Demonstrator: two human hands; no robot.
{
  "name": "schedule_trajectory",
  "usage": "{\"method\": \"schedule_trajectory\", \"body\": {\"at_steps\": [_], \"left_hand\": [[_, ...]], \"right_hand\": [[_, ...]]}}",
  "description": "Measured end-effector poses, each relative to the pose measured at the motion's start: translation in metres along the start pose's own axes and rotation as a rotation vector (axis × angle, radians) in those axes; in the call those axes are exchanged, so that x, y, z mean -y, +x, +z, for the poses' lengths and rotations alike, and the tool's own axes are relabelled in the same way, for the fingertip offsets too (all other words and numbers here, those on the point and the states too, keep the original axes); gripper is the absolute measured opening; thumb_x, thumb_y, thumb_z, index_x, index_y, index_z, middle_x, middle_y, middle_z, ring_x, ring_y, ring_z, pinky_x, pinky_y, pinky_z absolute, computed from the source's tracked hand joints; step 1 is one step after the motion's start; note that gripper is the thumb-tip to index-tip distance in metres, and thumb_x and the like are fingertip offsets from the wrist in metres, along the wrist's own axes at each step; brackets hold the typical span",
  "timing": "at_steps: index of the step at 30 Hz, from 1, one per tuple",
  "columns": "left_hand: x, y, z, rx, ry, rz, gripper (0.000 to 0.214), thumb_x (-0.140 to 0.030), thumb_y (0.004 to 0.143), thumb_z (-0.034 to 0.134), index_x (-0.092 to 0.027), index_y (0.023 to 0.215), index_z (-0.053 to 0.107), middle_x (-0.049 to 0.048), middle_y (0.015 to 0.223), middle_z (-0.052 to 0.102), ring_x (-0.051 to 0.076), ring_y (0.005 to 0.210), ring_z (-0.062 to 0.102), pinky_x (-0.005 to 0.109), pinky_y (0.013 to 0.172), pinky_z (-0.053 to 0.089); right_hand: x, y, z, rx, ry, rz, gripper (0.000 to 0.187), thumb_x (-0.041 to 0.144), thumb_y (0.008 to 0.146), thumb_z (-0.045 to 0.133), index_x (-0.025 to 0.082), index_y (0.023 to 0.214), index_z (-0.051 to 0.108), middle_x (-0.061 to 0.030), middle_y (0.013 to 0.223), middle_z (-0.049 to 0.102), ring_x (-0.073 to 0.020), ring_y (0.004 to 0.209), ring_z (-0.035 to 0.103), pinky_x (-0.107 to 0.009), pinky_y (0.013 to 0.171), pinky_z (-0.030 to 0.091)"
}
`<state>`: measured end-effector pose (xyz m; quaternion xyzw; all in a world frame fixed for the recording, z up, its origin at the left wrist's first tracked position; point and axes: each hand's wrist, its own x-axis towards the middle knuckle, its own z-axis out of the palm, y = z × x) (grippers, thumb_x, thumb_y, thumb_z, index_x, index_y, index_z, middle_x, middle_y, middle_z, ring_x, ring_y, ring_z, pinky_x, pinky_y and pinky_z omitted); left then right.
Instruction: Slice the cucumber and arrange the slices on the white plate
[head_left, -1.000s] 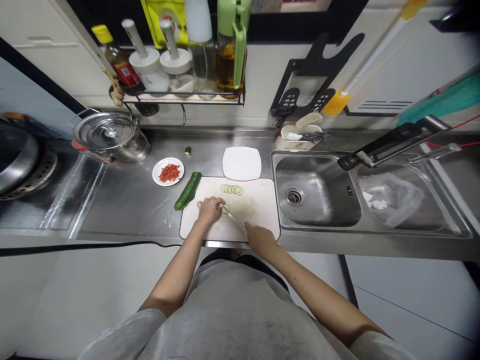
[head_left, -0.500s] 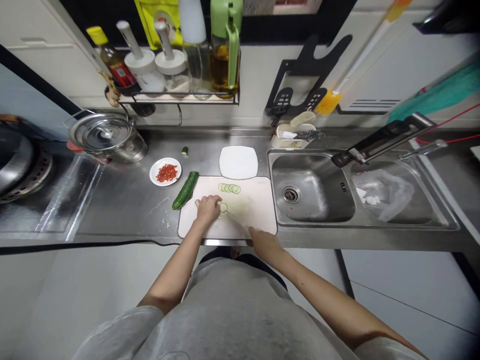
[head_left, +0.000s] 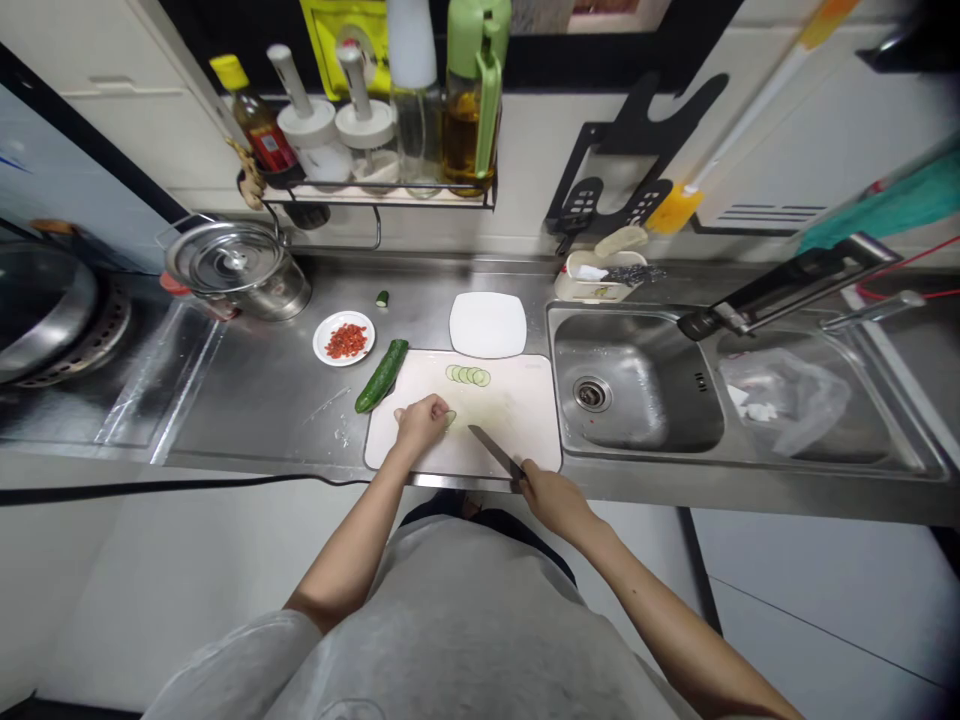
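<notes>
— Cutting board?
— Pale cream, with light green cucumber slices; a dark green cucumber lies beside it.
— The small dish?
— White, holding red chopped chilli. The table is grey steel.

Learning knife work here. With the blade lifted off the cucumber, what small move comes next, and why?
Probably bring the knife in the right hand back beside the left hand, since it pins a cucumber piece on the cutting board, only a few slices cut.

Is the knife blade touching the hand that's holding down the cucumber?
Apart. The head view shows bare board between the knife tip and the left hand.
</notes>
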<state>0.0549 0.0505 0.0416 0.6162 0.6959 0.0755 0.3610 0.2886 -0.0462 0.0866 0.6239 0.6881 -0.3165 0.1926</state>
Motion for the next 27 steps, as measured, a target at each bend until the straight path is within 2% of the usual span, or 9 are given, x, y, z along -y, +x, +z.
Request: {"method": "schedule_trajectory", "body": {"at_steps": [5,8,15,21,27], "left_hand": [[0.042,-0.014,-0.017,-0.012,-0.04,-0.076,0.015,-0.028,0.076,0.06,-0.026,0.09,0.065,-0.0035,0.086,0.071,0.015,0.083,0.062,0.035,0.088,0.032],[0.057,-0.014,-0.02,-0.028,-0.012,-0.096,0.017,-0.027,0.076,0.06,-0.025,0.092,0.064,-0.0029,0.085,0.071,0.016,0.084,0.062,0.036,0.088,0.033],[0.054,-0.003,-0.016,-0.105,0.085,-0.054,0.021,-0.022,0.078,0.056,-0.027,0.097,0.064,-0.0015,0.084,0.069,0.017,0.087,0.061,0.037,0.088,0.03],[0.053,-0.002,-0.011,-0.161,0.183,-0.014,0.021,-0.022,0.079,0.056,-0.026,0.099,0.063,0.0031,0.097,0.068,0.022,0.098,0.057,0.039,0.087,0.028],[0.052,-0.005,-0.012,-0.159,0.171,-0.024,0.021,-0.023,0.082,0.053,-0.026,0.1,0.063,0.0045,0.104,0.066,0.023,0.101,0.055,0.04,0.086,0.028]], "right_hand": [[-0.009,0.003,0.006,-0.086,0.095,0.04,0.023,0.031,0.095,0.036,0.019,0.113,0.046,-0.0078,0.09,0.068,-0.0212,0.082,0.063,-0.025,0.061,0.029],[-0.014,0.007,0.008,-0.094,0.112,0.048,0.026,0.032,0.096,0.035,0.019,0.117,0.045,-0.0088,0.092,0.068,-0.0216,0.083,0.063,-0.025,0.062,0.029],[-0.019,0.01,0.008,-0.101,0.096,0.066,0.028,0.031,0.095,0.037,0.019,0.118,0.047,-0.0086,0.09,0.068,-0.0219,0.081,0.062,-0.025,0.06,0.027],[-0.021,0.009,0.01,-0.112,0.116,0.073,0.028,0.031,0.096,0.034,0.018,0.117,0.047,-0.0091,0.093,0.068,-0.0211,0.081,0.062,-0.025,0.06,0.028],[-0.023,0.011,0.014,-0.134,0.172,0.082,0.028,0.029,0.095,0.035,0.017,0.117,0.047,-0.0089,0.092,0.068,-0.0217,0.085,0.062,-0.025,0.063,0.029]]}}
